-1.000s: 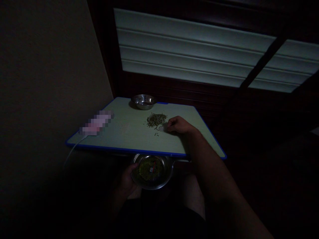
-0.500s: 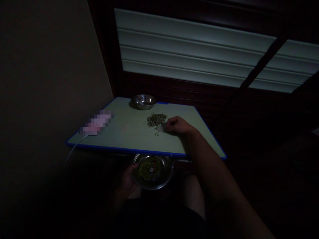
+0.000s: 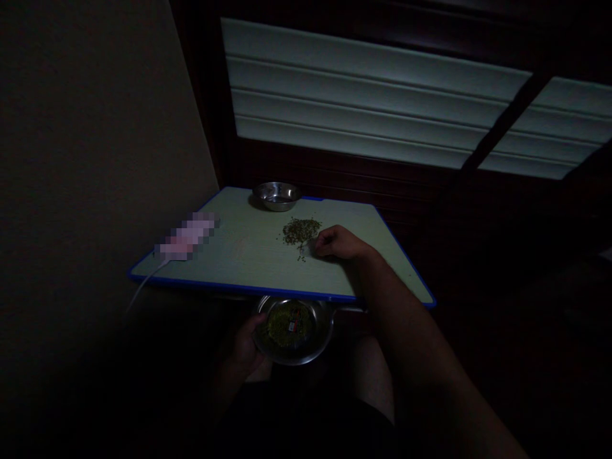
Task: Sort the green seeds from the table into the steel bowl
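Low in the view, my left hand (image 3: 247, 344) grips the left rim of a steel bowl (image 3: 323, 344), held just under the table's front edge. Inside the bowl lies a bag of small green beans (image 3: 282, 325) with a printed label. On the table, my right hand (image 3: 339, 243) is closed around a small clear piece (image 3: 308, 248) that looks like plastic; its exact kind is hard to make out in the dim light. That piece touches the near right edge of a loose heap of small greenish-brown beans (image 3: 300, 231). Several stray beans lie just in front of it.
Another steel bowl (image 3: 277, 199) stands at the back of the pale, blue-edged table (image 3: 248, 261). At the left edge lies a blurred pinkish thing (image 3: 186, 239) with a white cord (image 3: 146, 284) hanging off the front. A wall (image 3: 109, 127) and dark wooden panelling (image 3: 363, 169) border the table.
My right hand has slid slightly left and toward me with the clear piece, along the near edge of the bean heap. The left hand and its bowl stay in place.
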A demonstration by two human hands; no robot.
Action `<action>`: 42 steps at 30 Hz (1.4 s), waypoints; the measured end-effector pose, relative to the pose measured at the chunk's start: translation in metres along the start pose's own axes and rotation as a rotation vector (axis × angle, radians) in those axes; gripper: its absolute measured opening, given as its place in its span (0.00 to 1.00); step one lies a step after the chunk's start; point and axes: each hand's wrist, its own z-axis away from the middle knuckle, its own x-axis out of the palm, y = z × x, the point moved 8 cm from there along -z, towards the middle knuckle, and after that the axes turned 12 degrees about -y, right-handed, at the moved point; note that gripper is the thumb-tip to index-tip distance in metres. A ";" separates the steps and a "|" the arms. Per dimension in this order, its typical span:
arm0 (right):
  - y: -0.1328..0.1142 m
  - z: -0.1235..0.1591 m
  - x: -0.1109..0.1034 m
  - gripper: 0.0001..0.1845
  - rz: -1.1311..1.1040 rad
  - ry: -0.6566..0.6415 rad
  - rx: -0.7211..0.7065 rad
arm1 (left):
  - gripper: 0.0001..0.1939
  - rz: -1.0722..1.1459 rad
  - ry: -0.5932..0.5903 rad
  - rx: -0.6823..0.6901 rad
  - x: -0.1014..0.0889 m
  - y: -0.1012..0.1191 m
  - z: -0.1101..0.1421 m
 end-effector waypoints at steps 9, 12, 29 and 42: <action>0.010 0.001 -0.020 0.10 0.034 0.157 0.036 | 0.11 0.000 -0.001 0.013 0.000 0.000 -0.001; 0.007 0.001 -0.020 0.11 0.046 0.166 0.002 | 0.10 -0.003 0.006 0.012 0.000 0.001 -0.001; 0.001 -0.001 -0.010 0.11 0.026 0.093 -0.051 | 0.08 0.014 0.020 0.017 0.004 0.002 0.003; 0.000 -0.011 -0.003 0.11 0.082 0.049 -0.082 | 0.08 0.012 -0.002 -0.006 0.002 -0.001 -0.001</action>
